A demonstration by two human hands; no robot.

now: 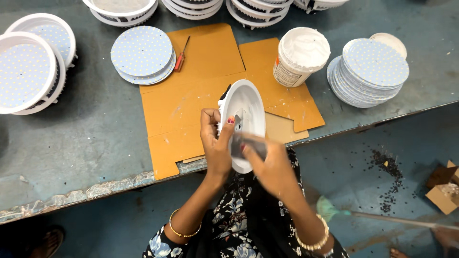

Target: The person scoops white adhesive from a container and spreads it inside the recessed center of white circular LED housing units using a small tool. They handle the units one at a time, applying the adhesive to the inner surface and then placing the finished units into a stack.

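My left hand [216, 143] grips the rim of a round white lamp housing [245, 111], holding it tilted on edge above the brown cardboard sheet [191, 95]. Inside the housing's lower part, my right hand [270, 165] holds a small grey tool or brush [246, 143], blurred by motion, so its kind is unclear. An open white tub of white paste [300, 55] stands just behind the housing on the cardboard.
A stack of round dotted LED discs [370, 71] lies at the right, a smaller stack [142, 55] at the left with a red screwdriver [180, 56] beside it. Finished white housings [28, 67] sit far left and along the back. The table edge [119, 184] runs diagonally below.
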